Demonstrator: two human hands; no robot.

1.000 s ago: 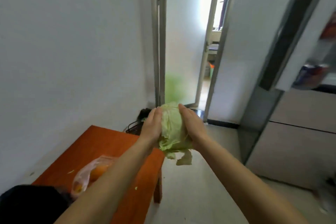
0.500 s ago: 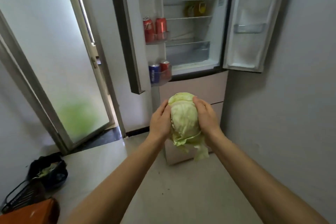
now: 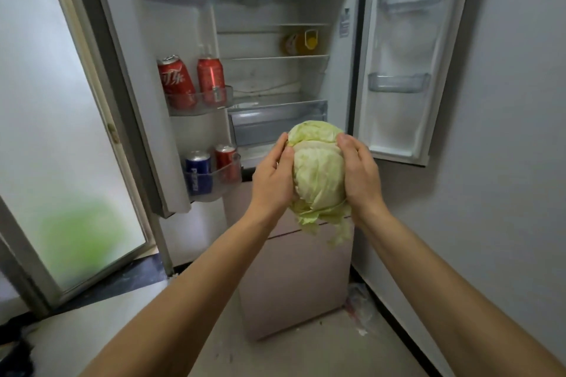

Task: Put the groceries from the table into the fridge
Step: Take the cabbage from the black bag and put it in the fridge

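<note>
Open fridge [image 3: 277, 76] ahead; both hands clasp cabbage [image 3: 317, 174].

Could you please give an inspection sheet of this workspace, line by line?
Surface: pale floor, small specks on it.
Job's things: cabbage held in front of the open fridge; loose outer leaves hang below it.
Clutter: cola cans and a blue can in the left door racks; a yellow item on an inner shelf.
Grips: left hand and right hand press the cabbage from both sides.
Cables: nothing seen.
Surroundings: frosted glass door at left, grey wall at right.
</note>
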